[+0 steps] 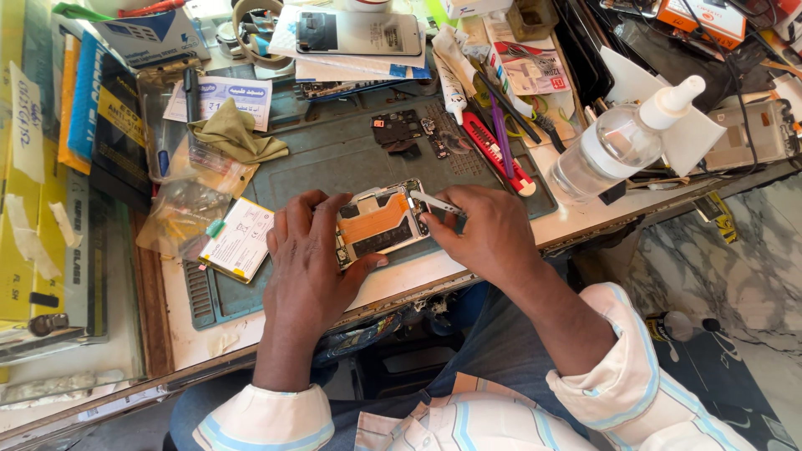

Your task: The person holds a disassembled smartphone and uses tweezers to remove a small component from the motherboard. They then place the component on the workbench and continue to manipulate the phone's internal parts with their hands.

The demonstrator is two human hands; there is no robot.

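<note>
Both hands meet over the opened smartphone [380, 224], a rectangular handset with its back cover off, showing an orange flex strip and dark boards. My left hand [311, 259] lies along the phone's left edge, fingers curled over its upper corner and thumb pressed under its lower edge, so the phone is clamped between them. My right hand [483, 235] sits just beside the phone's right edge and pinches a pair of slim silver metal tweezers [436, 202] between thumb and forefinger; the tips touch the upper right corner of the phone.

The phone rests on the grey-green rubber work mat [334, 154], near its front edge, and the mat lies on the cluttered desk [393, 284]. Farther back on the mat sit small dark loose phone parts [399, 129]. To the right of those lies a red utility knife [499, 155] with a purple-handled tool [499, 134] across it. A clear plastic squeeze bottle with a white nozzle [622, 142] lies tilted at the desk's right side, well apart from my right hand. An olive cloth [238, 134] lies crumpled at the mat's rear left, and a white and yellow flat packet [238, 240] lies just left of my left hand.
</note>
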